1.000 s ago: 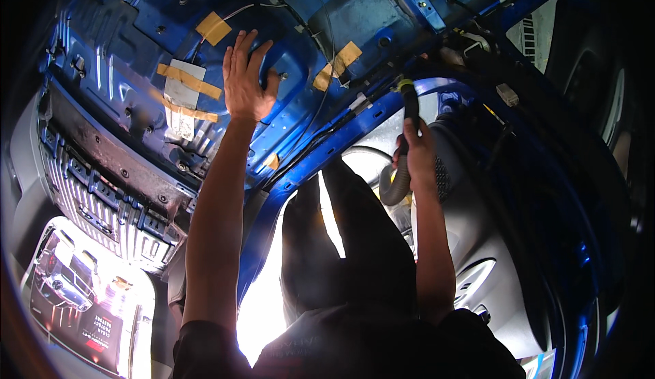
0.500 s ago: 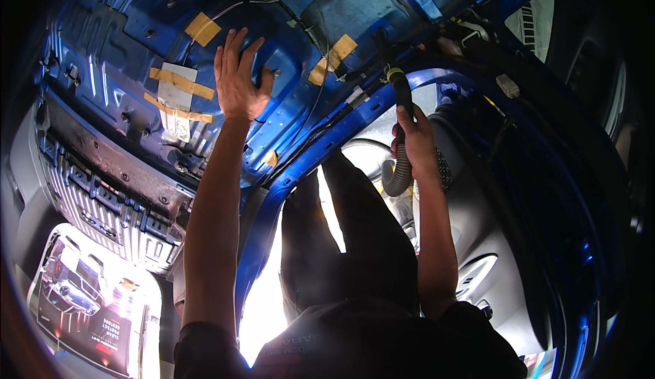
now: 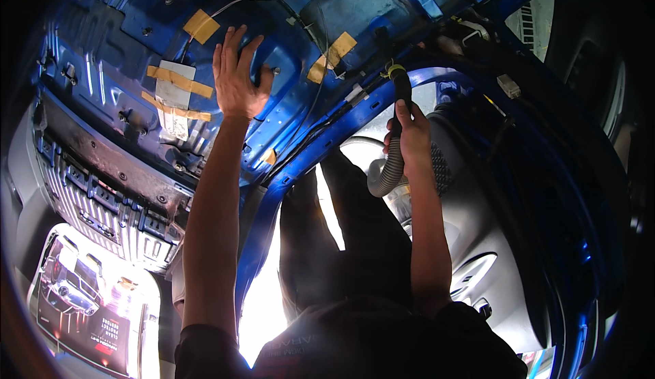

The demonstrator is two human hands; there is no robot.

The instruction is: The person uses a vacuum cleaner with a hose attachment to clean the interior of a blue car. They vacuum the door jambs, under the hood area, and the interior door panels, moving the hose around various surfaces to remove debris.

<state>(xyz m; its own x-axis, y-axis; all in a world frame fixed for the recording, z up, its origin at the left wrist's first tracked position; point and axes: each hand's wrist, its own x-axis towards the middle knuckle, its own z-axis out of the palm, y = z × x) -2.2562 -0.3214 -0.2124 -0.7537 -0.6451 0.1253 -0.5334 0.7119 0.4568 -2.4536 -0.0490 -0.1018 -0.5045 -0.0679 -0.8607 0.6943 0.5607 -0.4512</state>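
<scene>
My left hand rests, fingers spread, on the bare blue metal floor of a vehicle. Beside it lies a silver-white flat piece crossed by strips of tan tape. My right hand is wrapped around a vacuum hose, which is grey and ribbed and bends in a loop below the hand. Its dark front part carries a yellow band and points at the floor past the blue door sill. The tip is hard to make out in the shade.
More tan tape holds thin wires to the floor right of my left hand. A dark wiring bundle runs along the sill. The open door stands at the right, and a ribbed metal panel at the left. Bolts stick up from the floor.
My right hand has shifted slightly left and up with the hose, and the hose's loop has swung left. My left hand has hardly moved.
</scene>
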